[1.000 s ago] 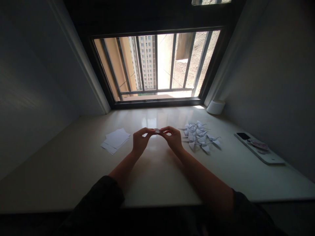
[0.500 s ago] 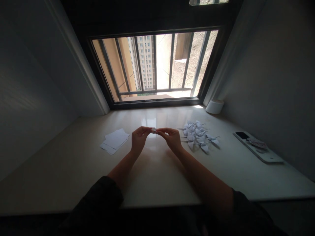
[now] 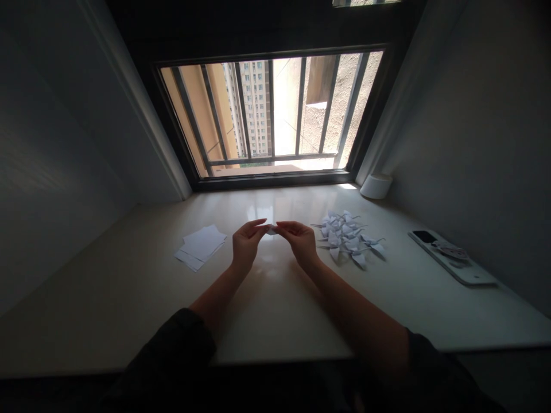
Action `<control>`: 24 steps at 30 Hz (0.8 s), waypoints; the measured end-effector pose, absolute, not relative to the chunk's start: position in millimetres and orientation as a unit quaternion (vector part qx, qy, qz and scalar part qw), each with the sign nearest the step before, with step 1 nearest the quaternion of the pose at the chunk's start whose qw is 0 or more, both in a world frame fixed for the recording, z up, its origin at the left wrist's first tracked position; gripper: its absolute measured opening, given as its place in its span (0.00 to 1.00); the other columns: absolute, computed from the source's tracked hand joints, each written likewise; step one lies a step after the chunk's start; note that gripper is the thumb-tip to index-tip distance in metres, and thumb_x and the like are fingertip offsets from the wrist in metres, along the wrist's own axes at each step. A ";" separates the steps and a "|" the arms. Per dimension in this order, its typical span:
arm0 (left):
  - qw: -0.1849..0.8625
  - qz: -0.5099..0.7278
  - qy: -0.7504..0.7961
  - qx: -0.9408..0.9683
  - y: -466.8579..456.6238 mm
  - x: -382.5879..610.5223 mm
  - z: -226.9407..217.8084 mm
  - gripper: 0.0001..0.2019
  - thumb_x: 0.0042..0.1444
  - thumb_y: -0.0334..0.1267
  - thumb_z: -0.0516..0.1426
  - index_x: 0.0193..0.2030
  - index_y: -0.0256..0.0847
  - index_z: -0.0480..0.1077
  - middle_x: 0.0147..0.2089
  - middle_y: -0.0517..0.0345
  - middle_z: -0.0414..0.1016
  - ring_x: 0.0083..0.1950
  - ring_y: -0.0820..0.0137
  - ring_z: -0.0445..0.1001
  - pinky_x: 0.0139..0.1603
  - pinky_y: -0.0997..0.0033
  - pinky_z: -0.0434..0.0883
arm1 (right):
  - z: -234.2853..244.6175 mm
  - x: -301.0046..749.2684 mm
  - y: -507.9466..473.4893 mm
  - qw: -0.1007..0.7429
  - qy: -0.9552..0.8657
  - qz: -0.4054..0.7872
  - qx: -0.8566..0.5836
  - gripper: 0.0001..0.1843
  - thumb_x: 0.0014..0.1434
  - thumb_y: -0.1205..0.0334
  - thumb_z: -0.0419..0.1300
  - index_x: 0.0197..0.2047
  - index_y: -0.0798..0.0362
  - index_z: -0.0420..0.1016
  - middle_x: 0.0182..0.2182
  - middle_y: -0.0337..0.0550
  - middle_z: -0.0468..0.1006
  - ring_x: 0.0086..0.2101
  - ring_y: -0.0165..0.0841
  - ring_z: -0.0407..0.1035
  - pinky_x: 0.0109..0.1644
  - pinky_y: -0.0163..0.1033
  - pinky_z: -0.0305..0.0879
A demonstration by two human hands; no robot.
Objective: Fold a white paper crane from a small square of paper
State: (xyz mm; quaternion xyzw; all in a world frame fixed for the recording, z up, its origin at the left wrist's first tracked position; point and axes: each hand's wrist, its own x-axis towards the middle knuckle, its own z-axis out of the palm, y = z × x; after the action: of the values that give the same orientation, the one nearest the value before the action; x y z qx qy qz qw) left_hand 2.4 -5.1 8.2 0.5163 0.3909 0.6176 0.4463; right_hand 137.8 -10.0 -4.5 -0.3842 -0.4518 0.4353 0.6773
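A small folded piece of white paper [image 3: 271, 230] is held between my two hands, above the middle of the white sill. My left hand [image 3: 246, 241] has its thumb against the paper's left side, while its index finger is raised a little off it. Thumb and index finger of my right hand [image 3: 302, 242] pinch the right side. Fingertips cover most of the paper, so its exact shape is hidden. Right of my right hand lies a cluster of several folded paper cranes [image 3: 344, 235]. Flat white paper sheets [image 3: 204, 242] lie in a loose stack left of my left hand.
On the right of the sill [image 3: 267, 310] lies a pale phone [image 3: 473, 275] with a small patterned item [image 3: 450, 250] on it. A white roll-shaped object [image 3: 376, 186] stands in the back right corner. Behind is a barred window [image 3: 275, 180]; walls rise on both sides.
My left index finger has lifted off the folded paper, and my left hand has shifted slightly right. The right hand keeps its pinch. Sheets and cranes have not moved.
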 end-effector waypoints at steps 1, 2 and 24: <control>0.445 0.616 0.395 0.516 -5.1 2.6 8.3 0.17 0.44 0.41 0.66 0.42 0.37 0.75 0.36 0.50 0.81 0.39 0.63 0.79 0.45 0.61 0.74 | -5.7 138.0 -9.2 0.676 -0.453 0.436 -0.385 0.15 0.40 0.55 0.71 0.33 0.51 0.81 0.31 0.44 0.82 0.34 0.40 0.77 0.44 0.47 0.72; 0.443 0.614 0.398 0.517 -5.0 2.4 8.3 0.17 0.44 0.42 0.66 0.41 0.37 0.75 0.36 0.50 0.81 0.39 0.63 0.79 0.45 0.61 0.74 | -6.8 138.6 -8.4 0.673 -0.456 0.436 -0.386 0.15 0.41 0.55 0.71 0.33 0.51 0.81 0.31 0.44 0.82 0.35 0.40 0.77 0.44 0.47 0.72; 0.452 0.399 0.462 0.650 -3.8 -6.8 6.5 0.18 0.46 0.53 0.61 0.34 0.39 0.78 0.33 0.54 0.79 0.37 0.64 0.74 0.34 0.71 0.65 | 4.6 151.8 -10.8 0.588 -0.660 0.185 -0.429 0.21 0.53 0.61 0.63 0.52 0.46 0.72 0.38 0.41 0.80 0.36 0.35 0.72 0.44 0.43 0.67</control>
State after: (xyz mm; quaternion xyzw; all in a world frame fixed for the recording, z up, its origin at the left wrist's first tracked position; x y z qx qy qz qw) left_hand -6.8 -3.8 6.5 0.6503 0.4624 0.3989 0.4518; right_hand 151.8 -10.8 4.6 -0.4291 -0.6601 0.1854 0.5880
